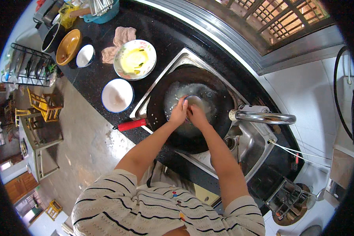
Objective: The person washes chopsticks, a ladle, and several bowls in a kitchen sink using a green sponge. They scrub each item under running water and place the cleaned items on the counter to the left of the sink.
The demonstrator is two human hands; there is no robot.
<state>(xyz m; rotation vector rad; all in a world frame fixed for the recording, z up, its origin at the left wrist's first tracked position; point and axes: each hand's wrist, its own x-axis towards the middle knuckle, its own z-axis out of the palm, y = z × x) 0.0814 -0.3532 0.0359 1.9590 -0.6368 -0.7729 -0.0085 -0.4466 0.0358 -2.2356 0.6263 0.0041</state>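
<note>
My left hand (179,112) and my right hand (197,115) are close together over the middle of a large dark wok (165,133). Between them they grip a small round bowl (195,100) with a thin dark rim. Its lower part is hidden by my hands. Cloudy water (210,117) with pale bits lies in the wok around the bowl. The wok rests across the stainless steel sink (251,141), its red handle (131,125) pointing left.
A chrome faucet (265,117) reaches in from the right. Left of the sink stand a white bowl (117,95), a stack of plates (135,59) with yellow liquid and a pinkish cloth (124,36). Farther left are a smaller bowl (85,56) and a brown basin (69,47).
</note>
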